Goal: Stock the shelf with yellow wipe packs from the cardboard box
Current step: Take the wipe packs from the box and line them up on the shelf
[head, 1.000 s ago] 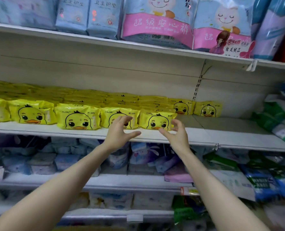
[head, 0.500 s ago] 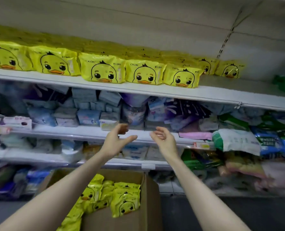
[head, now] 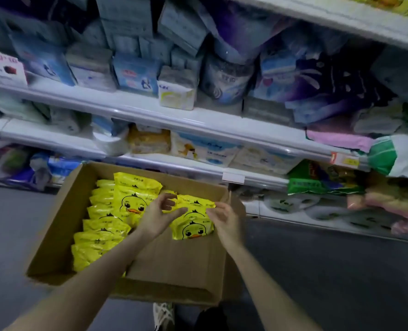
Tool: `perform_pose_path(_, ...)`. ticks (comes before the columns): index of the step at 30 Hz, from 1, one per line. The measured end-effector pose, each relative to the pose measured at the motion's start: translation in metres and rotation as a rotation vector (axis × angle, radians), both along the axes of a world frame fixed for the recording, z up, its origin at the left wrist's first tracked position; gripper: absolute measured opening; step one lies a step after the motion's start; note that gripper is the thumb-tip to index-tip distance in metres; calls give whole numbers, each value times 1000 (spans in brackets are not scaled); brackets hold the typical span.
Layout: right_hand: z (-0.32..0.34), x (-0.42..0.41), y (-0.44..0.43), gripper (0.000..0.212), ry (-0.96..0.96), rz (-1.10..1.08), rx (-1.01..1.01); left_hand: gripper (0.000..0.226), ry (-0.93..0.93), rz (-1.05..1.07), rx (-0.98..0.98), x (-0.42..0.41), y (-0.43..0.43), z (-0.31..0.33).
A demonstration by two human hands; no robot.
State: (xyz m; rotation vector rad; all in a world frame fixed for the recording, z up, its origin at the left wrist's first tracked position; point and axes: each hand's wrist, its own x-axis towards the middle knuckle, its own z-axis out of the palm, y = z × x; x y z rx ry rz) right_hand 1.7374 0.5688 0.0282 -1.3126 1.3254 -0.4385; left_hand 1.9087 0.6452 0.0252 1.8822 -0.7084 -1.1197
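Reaching: both bare hands extend over an open cardboard box [head: 62,225] of yellow wipe packs [head: 102,225], each printed with a cartoon duck face.
Packs: one row stands on edge along the box's left side; a larger pack lies face up behind it, and another pack [head: 193,225] leans upright near the right wall, between the two hands.
Left hand [head: 158,217]: palm turned inward, fingers curled and loosely spread, thumb pointing right; it hovers in front of the packs at the middle of the box and grips nothing that can be seen.
Right hand [head: 224,222]: fingers half curled and parted, fingertips at the upper right edge of the leaning pack; whether they touch it cannot be told, and nothing is closed in the hand.
Arms: both forearms are bare and run up from the lower edge of the view, converging toward the box's right half.
Box: flaps open, bare cardboard floor showing at the near right, standing on a dark grey floor [head: 329,271] just before the shelving.
Shelves: white shelf edges [head: 150,111] cross the view on a slant, packed with blue, purple, pink and green packaged goods, much of it blurred.
Top right corner: a strip of yellow packs [head: 394,2] sits on the highest shelf in view.
Bottom centre: a light laced shoe [head: 163,316] shows below the box.
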Motion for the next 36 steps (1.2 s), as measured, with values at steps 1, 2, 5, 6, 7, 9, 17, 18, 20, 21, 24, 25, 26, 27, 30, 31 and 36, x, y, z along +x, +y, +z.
perform_pose_path(1, -16, 1, 4, 34, 23, 10, 33, 52, 21, 7, 33, -1, 4, -18)
perform_pose_path(2, -30, 1, 7, 36, 44, 12, 56, 52, 30, 12, 67, -2, 7, -35)
perform_pose_path(5, -68, 5, 14, 33, 75, -1, 103, 48, 61, 15, 153, -5, 16, -83)
perform_pose_path(6, -81, 5, 16, 32, 88, 2, 109, 48, 68, 17, 177, -6, 18, -99)
perform_pose_path(7, -93, 5, 17, 33, 112, 10, 107, 48, 70, 21, 199, -7, 20, -114)
perform_pose_path(9, -116, 3, 19, 34, 161, 26, 91, 49, 79, 23, 225, -8, 22, -138)
perform_pose_path(17, -178, 4, 19, 45, 128, -75, 180, 57, 178, 29, 237, -17, 15, -214)
perform_pose_path(18, -182, 4, 20, 47, 131, -89, 177, 56, 190, 41, 223, -19, 12, -217)
perform_pose_path(20, -193, 3, 22, 49, 135, -118, 187, 49, 173, 55, 220, -23, 6, -224)
perform_pose_path(21, -196, 4, 24, 50, 135, -131, 193, 45, 161, 60, 215, -24, 3, -226)
perform_pose_path(24, -202, 5, 27, 53, 134, -170, 204, 32, 132, 74, 197, -25, -5, -227)
perform_pose_path(25, -203, 4, 28, 55, 135, -176, 204, 26, 109, 60, 195, -26, -6, -228)
perform_pose_path(26, -204, 4, 29, 56, 137, -186, 209, 21, 90, 48, 188, -26, -6, -227)
perform_pose_path(27, -203, 4, 29, 57, 135, -198, 203, 18, 87, 44, 186, -25, -5, -226)
perform_pose_path(30, -202, 2, 30, 63, 126, -230, 203, 16, 159, 29, 165, -22, 0, -215)
perform_pose_path(31, -199, 3, 30, 68, 121, -225, 213, 20, 204, 25, 167, -19, 2, -208)
perform_pose_path(36, -180, 12, 23, 85, 106, -139, 282, 30, 355, -67, 155, 14, 12, -179)
